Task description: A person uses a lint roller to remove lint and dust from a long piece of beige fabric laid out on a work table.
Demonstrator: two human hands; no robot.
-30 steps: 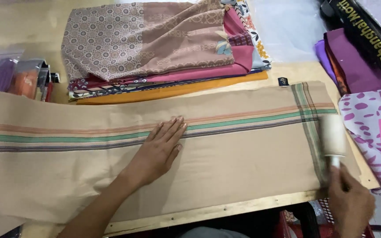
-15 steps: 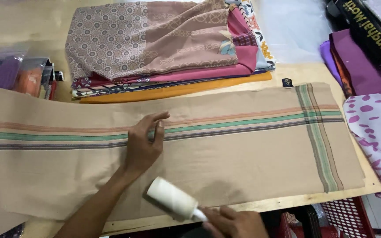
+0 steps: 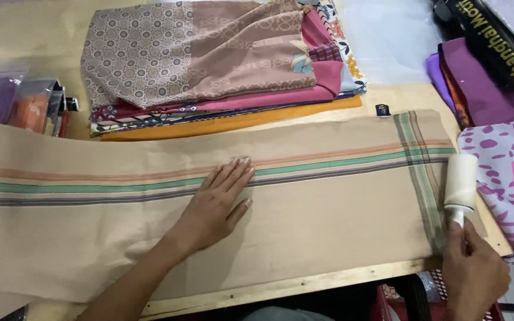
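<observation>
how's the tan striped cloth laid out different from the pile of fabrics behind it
The tan striped cloth lies spread flat in one layer, with the left hand on it; the pile of fabrics is folded and stacked. The cloth is mostly plain tan; the pile mixes patterned pinks, mauves and orange. Both rest on the wooden table.

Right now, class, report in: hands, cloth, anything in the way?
Left hand flat on beige striped cloth. Right hand gripping lint roller at cloth's right end. Stack of folded fabrics behind, apart from cloth.
</observation>
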